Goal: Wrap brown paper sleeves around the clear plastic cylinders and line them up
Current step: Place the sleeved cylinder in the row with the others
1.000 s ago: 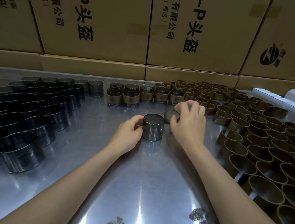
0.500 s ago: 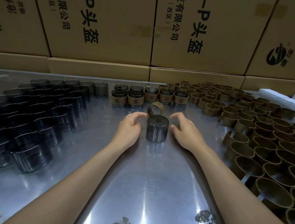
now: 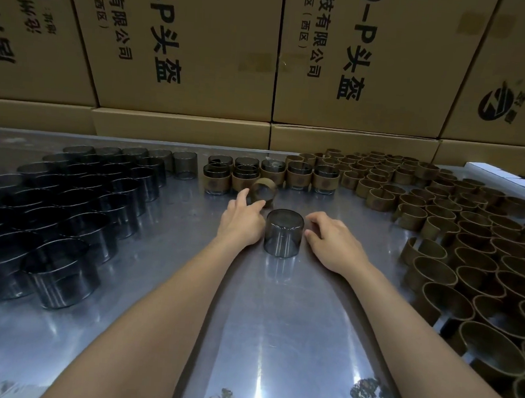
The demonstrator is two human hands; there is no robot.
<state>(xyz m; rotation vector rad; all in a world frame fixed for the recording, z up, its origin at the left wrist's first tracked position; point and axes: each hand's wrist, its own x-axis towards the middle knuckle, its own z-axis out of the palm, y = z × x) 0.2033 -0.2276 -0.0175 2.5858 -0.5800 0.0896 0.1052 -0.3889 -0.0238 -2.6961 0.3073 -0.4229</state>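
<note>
Centrally on the bench (image 3: 154,284) we see one bare clear cylinder (image 3: 283,236) standing upright, with a loose paper sleeve (image 3: 263,192) on its edge just behind it. Our left hand (image 3: 242,220) reaches with relaxed fingers touching that sleeve; our right hand (image 3: 333,245) rests loosely curled beside the cylinder, holding nothing. Finished wrapped cylinders (image 3: 269,177) line the far edge, unwrapped stock (image 3: 65,214) fills the left side, spare sleeves (image 3: 455,245) the right. We judge the sleeve may roll away if nudged rather than pinched.
</note>
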